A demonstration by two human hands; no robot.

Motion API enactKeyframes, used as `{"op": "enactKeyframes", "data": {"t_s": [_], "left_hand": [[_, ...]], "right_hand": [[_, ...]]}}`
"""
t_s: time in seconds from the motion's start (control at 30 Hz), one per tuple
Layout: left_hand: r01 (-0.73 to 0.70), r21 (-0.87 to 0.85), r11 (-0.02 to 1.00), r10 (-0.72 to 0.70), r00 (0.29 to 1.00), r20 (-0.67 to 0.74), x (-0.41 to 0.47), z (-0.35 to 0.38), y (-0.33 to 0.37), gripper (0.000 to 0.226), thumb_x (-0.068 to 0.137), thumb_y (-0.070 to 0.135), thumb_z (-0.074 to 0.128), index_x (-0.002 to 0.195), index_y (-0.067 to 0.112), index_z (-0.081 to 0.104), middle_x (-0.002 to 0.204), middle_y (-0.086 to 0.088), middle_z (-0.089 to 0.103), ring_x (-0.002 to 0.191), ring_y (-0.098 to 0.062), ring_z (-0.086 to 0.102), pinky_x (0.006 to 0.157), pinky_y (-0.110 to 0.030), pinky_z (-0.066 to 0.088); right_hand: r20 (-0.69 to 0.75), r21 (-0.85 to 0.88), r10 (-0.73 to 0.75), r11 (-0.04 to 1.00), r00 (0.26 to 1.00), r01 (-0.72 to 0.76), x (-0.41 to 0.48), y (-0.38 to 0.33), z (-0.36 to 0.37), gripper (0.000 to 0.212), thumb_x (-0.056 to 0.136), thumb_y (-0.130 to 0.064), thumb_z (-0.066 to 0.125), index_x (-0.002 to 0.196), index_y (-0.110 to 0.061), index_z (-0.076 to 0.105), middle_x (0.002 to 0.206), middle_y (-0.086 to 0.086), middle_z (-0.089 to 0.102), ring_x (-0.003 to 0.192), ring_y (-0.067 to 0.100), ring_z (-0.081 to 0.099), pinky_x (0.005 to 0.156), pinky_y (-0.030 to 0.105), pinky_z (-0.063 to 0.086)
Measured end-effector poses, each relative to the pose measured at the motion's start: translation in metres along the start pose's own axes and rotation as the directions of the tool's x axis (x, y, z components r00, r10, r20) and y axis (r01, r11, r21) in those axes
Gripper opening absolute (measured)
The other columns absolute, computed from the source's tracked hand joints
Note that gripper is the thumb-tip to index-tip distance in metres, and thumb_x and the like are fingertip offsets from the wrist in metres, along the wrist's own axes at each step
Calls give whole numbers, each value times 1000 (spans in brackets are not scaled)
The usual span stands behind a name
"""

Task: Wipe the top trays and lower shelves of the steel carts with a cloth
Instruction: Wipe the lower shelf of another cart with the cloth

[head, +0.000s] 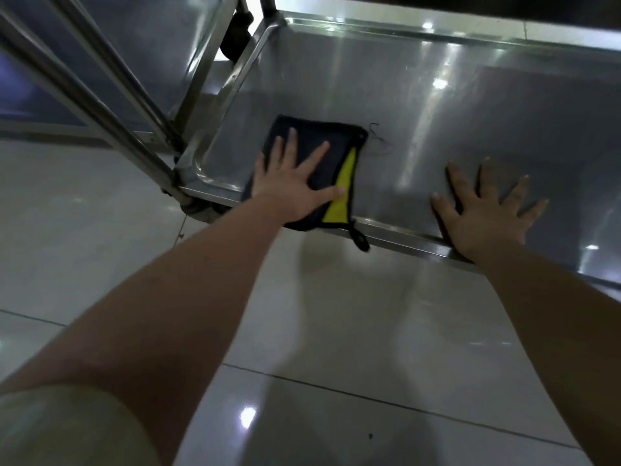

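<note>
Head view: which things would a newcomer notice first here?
First, the dark cloth with a yellow corner, pressed flat by the left hand near the lower shelf's front left corner. Next, the right hand, spread flat on the bare steel to its right.

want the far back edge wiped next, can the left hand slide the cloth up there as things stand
Probably yes. The left hand lies flat on the cloth near the lower shelf's front left corner, and the steel between it and the back rim looks bare. The right hand rests off to the side, out of that path.
</note>
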State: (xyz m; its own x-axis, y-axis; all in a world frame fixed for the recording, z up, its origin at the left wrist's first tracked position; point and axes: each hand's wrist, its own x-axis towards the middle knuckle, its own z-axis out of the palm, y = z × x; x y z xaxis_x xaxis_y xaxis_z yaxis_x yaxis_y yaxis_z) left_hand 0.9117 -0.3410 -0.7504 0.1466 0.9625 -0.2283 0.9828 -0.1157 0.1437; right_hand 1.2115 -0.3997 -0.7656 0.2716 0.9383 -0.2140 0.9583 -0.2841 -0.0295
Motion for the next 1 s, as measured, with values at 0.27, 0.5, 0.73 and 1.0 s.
{"op": "enactKeyframes", "data": {"t_s": [0.27, 0.5, 0.73, 1.0], "left_hand": [[103, 82, 991, -101, 994, -34, 3, -4, -72, 96, 61, 97, 4, 145, 55, -14, 162, -6, -19, 148, -28, -14, 116, -54, -4], [71, 46, 996, -67, 995, -70, -4, -2, -78, 91, 68, 95, 11, 147, 54, -9, 163, -5, -15, 149, -26, -13, 118, -52, -4], [40, 100, 994, -34, 998, -60, 28, -14, -112, 96, 62, 98, 8, 146, 56, -10, 163, -5, -16, 149, -24, -13, 118, -49, -2], [-6, 109, 994, 9, 1000, -30, 127, -42, -82, 91, 72, 93, 22, 148, 53, -5, 163, -6, -13, 149, -29, -10, 119, -52, 2]], "right_hand": [[12, -34, -174, 984, 985, 175, -4, -66, -2, 62, 89, -72, 14, 145, -55, -7, 163, -12, -10, 144, 50, -5, 105, 76, -3], [52, -120, -445, 886, 894, 448, 20, -128, -9, 68, 81, -81, 1, 142, -58, -18, 160, -20, -15, 145, 44, -10, 108, 74, -1], [-39, -137, -470, 877, 882, 461, 17, -122, 2, 71, 75, -80, -12, 142, -57, -20, 161, -19, -11, 146, 43, -5, 110, 69, 7], [-54, -106, -477, 876, 877, 470, 21, -118, 4, 67, 78, -83, -10, 139, -61, -22, 160, -22, -14, 146, 43, -6, 109, 71, -2]]}}
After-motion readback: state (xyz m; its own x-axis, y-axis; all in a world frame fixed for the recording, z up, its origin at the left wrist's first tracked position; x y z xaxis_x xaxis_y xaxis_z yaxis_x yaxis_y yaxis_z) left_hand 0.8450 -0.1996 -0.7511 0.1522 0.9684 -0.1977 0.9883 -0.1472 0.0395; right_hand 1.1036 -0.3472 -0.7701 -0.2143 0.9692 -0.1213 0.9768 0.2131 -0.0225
